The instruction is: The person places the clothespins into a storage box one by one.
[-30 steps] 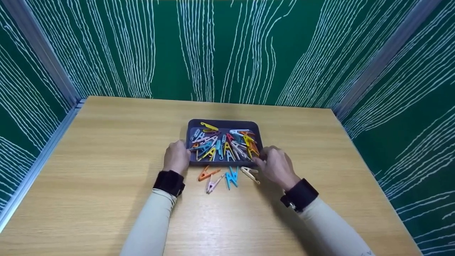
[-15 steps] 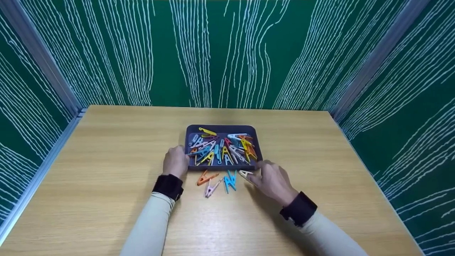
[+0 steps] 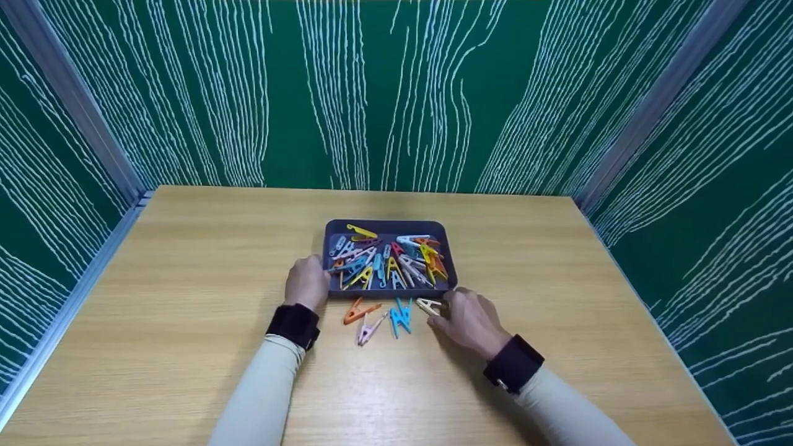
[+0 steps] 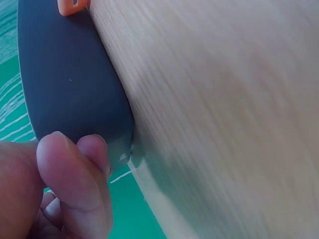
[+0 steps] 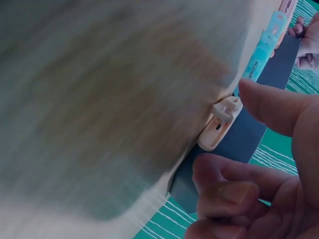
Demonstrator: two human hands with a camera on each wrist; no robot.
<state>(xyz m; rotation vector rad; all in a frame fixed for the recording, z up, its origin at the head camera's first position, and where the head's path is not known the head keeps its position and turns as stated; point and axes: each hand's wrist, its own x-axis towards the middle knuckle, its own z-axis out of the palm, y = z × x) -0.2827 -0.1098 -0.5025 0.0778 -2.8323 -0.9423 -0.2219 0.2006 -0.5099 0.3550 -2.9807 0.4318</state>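
Observation:
In the head view a dark rectangular tray [image 3: 387, 295] holds a heap of colourful plastic clothes pegs [image 3: 396, 266]. My left hand [image 3: 306, 282] grips the tray's left side near the front corner; the left wrist view has its fingertips at the tray wall [image 4: 75, 74]. In front of the tray lie an orange peg [image 3: 354, 314], a pale pink peg [image 3: 365, 334], a blue peg [image 3: 401, 319] and a cream peg [image 3: 427, 302]. My right hand [image 3: 471, 319] is beside the cream peg. In the right wrist view, thumb and index finger stand apart on either side of that peg [image 5: 212, 137].
The light wooden table [image 3: 186, 322] stretches around the tray on all sides. Green panels with white wavy lines [image 3: 396, 93] stand behind it and at both sides. Grey metal posts [image 3: 657, 105] rise at the back corners.
My right hand has come from the tray's front right corner toward the front, down to the cream peg. The left hand stays at the tray's side. The head view has tilted slightly upward.

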